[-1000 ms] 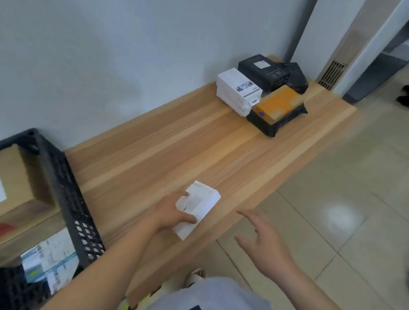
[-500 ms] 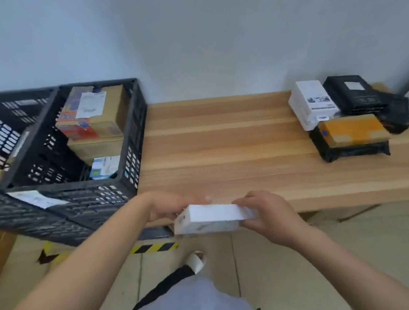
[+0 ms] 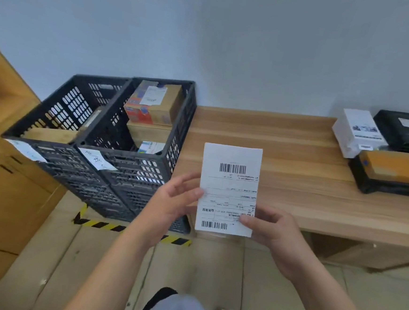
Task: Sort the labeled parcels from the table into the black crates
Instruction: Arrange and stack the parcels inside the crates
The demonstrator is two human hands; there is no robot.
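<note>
white parcel (image 3: pixel 229 188) now raised label-up in both hands (image 3: pixel 221 212), black crates (image 3: pixel 136 134) left, table (image 3: pixel 296 162) behind

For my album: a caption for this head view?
Both hands hold a white labelled parcel upright beside black plastic crates.

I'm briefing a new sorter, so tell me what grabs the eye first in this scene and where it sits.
First is the white parcel, held up at centre by the left hand and right hand, its barcoded label facing the camera. To the left stand two black crates side by side with paper tags on their fronts, the right one holding cardboard boxes. At the far right of the wooden table waits a cluster of white, black and orange parcels.
</note>
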